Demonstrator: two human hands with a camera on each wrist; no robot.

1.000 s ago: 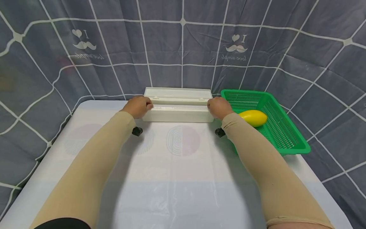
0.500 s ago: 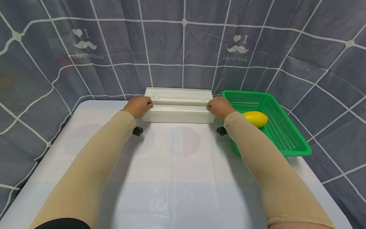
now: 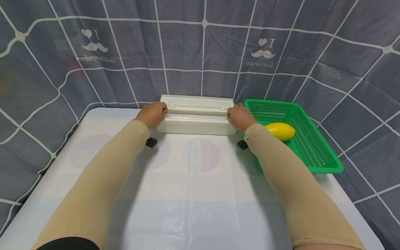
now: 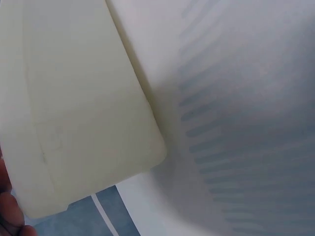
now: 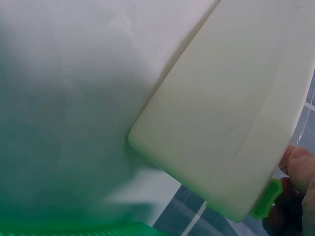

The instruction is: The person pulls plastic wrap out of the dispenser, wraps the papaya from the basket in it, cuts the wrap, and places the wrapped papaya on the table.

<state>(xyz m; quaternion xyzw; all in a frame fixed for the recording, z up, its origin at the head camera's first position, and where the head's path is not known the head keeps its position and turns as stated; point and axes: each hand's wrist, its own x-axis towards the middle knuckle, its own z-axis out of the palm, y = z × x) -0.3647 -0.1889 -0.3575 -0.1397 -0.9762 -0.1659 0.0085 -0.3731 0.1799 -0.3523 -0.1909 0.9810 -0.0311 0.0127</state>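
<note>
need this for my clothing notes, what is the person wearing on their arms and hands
Both arms are covered by snug tan sleeves that run from the upper arm to the wrist; the left sleeve and right sleeve look alike, plain and unmarked. A small black device sits under each wrist, left and right. The left hand and right hand are bare: no gloves, and no rings or watch show.

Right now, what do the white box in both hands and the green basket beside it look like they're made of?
The white box looks like smooth, semi-gloss molded plastic: rounded corners and a soft sheen show in the wrist views. The green basket looks like rigid plastic too, judging by its fine perforated mesh walls and solid rim. Neither can be confirmed by sight.
</note>
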